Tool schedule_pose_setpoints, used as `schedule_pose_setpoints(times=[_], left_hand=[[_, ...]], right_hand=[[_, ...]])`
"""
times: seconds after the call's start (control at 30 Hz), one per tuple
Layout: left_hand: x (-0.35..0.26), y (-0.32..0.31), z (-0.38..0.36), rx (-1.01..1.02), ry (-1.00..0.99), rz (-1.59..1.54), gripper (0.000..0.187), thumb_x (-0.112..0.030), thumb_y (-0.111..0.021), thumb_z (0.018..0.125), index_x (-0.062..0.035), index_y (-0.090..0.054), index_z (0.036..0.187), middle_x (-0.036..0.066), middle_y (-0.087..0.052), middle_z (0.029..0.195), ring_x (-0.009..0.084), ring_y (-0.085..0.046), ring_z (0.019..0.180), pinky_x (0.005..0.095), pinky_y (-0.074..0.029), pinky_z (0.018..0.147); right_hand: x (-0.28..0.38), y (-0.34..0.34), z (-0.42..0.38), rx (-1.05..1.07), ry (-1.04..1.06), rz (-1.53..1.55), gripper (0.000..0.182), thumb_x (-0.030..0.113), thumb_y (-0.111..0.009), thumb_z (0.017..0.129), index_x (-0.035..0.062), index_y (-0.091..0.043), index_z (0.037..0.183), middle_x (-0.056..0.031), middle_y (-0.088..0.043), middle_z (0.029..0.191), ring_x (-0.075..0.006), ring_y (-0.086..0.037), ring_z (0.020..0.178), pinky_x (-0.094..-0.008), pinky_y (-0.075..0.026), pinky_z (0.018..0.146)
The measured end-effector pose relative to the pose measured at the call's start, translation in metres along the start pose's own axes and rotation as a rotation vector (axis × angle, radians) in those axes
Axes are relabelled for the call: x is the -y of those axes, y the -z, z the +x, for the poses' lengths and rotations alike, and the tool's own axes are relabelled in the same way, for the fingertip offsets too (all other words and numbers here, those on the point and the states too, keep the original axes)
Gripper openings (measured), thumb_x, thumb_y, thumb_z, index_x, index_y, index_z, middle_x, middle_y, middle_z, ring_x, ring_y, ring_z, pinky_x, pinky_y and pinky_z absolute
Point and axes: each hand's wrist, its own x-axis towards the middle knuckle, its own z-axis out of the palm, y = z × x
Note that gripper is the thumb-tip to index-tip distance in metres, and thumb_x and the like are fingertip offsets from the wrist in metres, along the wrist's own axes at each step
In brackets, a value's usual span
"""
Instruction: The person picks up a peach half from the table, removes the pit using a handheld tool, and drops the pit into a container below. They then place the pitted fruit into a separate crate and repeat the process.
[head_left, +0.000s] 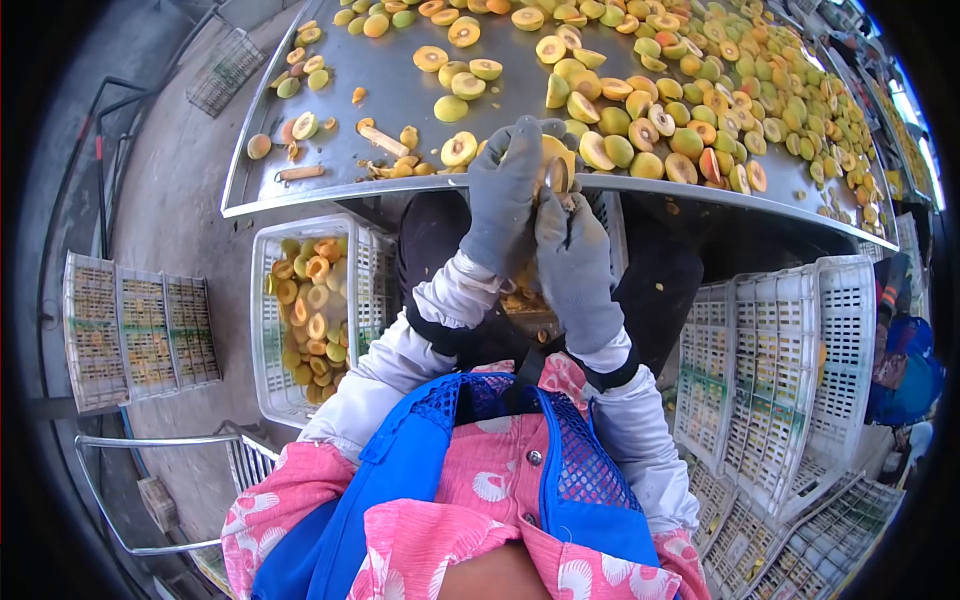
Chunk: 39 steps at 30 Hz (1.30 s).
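My left hand [503, 190], in a grey glove, is closed on a yellow fruit half [556, 155] at the table's front edge. My right hand [580, 262], also gloved, is pinched round a small metal tool [556, 178] pressed against that fruit; its handle is hidden in the fingers. Many halved yellow-green fruits [690, 140] lie on the metal table [400, 85] just beyond both hands. Left of them, a wooden-handled tool [382, 138] lies among fruit scraps, with another small wooden-handled tool [300, 173] near the table's left edge.
A white crate [268, 375] of pitted halves stands below the table on the left. More white crates stand at far left [92, 335] and at right [765, 365]. A metal rail [150, 441] is at lower left. Another person in blue [905, 375] is at far right.
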Motion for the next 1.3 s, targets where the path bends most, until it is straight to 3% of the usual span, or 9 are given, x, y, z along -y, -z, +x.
schedule_pose_setpoints(times=[0.33,0.4,0.6,0.7,0.83,0.97,1.07,1.13,1.3], left_hand=[[-0.001,0.003,0.001,-0.136,0.054,0.043,0.027,-0.025,-0.059,0.097,0.0003,-0.068,0.098,0.002,-0.066,0.085,0.0047,-0.054,0.068,0.0202,-0.046,0.058],[-0.005,0.001,0.000,-0.170,0.057,0.085,0.025,-0.024,-0.060,0.096,-0.0004,-0.069,0.098,0.001,-0.066,0.084,0.0037,-0.053,0.068,0.0196,-0.045,0.058],[0.003,0.004,-0.001,-0.087,-0.174,0.438,0.021,-0.020,-0.060,0.096,-0.0020,-0.069,0.101,0.000,-0.064,0.085,0.0032,-0.052,0.068,0.0193,-0.045,0.060],[0.002,0.003,-0.008,-0.054,-0.268,0.412,0.028,-0.022,-0.050,0.101,-0.0001,-0.067,0.104,0.001,-0.065,0.086,0.0027,-0.050,0.063,0.0171,-0.042,0.056],[0.016,0.016,-0.006,-0.089,-0.016,0.109,0.023,-0.019,-0.056,0.097,-0.0016,-0.068,0.106,0.001,-0.063,0.089,0.0031,-0.053,0.073,0.0198,-0.047,0.062],[0.010,0.025,0.005,0.043,-0.061,0.501,0.030,-0.023,-0.049,0.101,0.0006,-0.067,0.102,0.005,-0.064,0.077,0.0121,-0.062,0.063,0.0258,-0.054,0.053],[0.003,0.017,0.006,-0.009,0.159,0.282,0.030,-0.023,-0.050,0.101,0.0003,-0.068,0.100,0.004,-0.060,0.071,0.0110,-0.059,0.058,0.0244,-0.052,0.052],[0.008,0.016,0.004,-0.062,0.142,0.297,0.030,-0.024,-0.051,0.100,0.0003,-0.068,0.099,0.004,-0.060,0.071,0.0115,-0.059,0.057,0.0245,-0.052,0.052],[0.006,0.021,0.005,-0.018,-0.031,0.481,0.032,-0.027,-0.052,0.099,0.0011,-0.067,0.097,0.007,-0.063,0.074,0.0162,-0.062,0.057,0.0265,-0.053,0.051]], right_hand=[[-0.007,-0.001,0.000,0.167,-0.102,0.167,0.027,0.027,-0.047,0.102,0.0031,-0.059,0.101,-0.0010,-0.054,0.068,-0.0096,-0.046,0.055,-0.0257,-0.040,0.051],[0.016,0.005,-0.001,0.276,-0.462,0.417,0.028,0.033,-0.044,0.102,0.0079,-0.056,0.097,0.0022,-0.047,0.061,-0.0066,-0.039,0.044,-0.0248,-0.035,0.041],[0.041,0.022,0.008,0.415,-0.832,0.615,0.034,0.040,-0.040,0.103,0.0105,-0.051,0.089,0.0032,-0.044,0.057,-0.0058,-0.037,0.040,-0.0242,-0.031,0.035],[0.024,0.013,0.006,0.397,-0.697,0.533,0.038,0.046,-0.043,0.100,0.0110,-0.050,0.088,0.0025,-0.044,0.057,-0.0071,-0.037,0.040,-0.0250,-0.035,0.036],[0.006,0.007,0.002,0.351,-0.468,0.398,0.043,0.050,-0.046,0.098,0.0098,-0.051,0.084,0.0018,-0.046,0.058,-0.0075,-0.039,0.040,-0.0261,-0.037,0.037],[0.025,0.028,0.010,0.464,-0.826,0.495,0.032,0.037,-0.043,0.103,0.0083,-0.052,0.092,0.0022,-0.047,0.059,-0.0077,-0.041,0.043,-0.0250,-0.037,0.038],[0.017,0.027,0.010,0.574,-0.851,0.696,0.033,0.037,-0.043,0.103,0.0075,-0.052,0.091,0.0016,-0.047,0.059,-0.0078,-0.043,0.043,-0.0251,-0.037,0.039],[0.006,0.004,0.002,0.329,-0.442,0.351,0.039,0.043,-0.040,0.102,0.0090,-0.049,0.084,0.0019,-0.044,0.057,-0.0088,-0.040,0.041,-0.0260,-0.037,0.038],[0.024,0.032,0.012,0.567,-0.805,0.520,0.039,0.044,-0.039,0.102,0.0106,-0.047,0.083,0.0020,-0.043,0.058,-0.0088,-0.038,0.040,-0.0262,-0.038,0.037]])
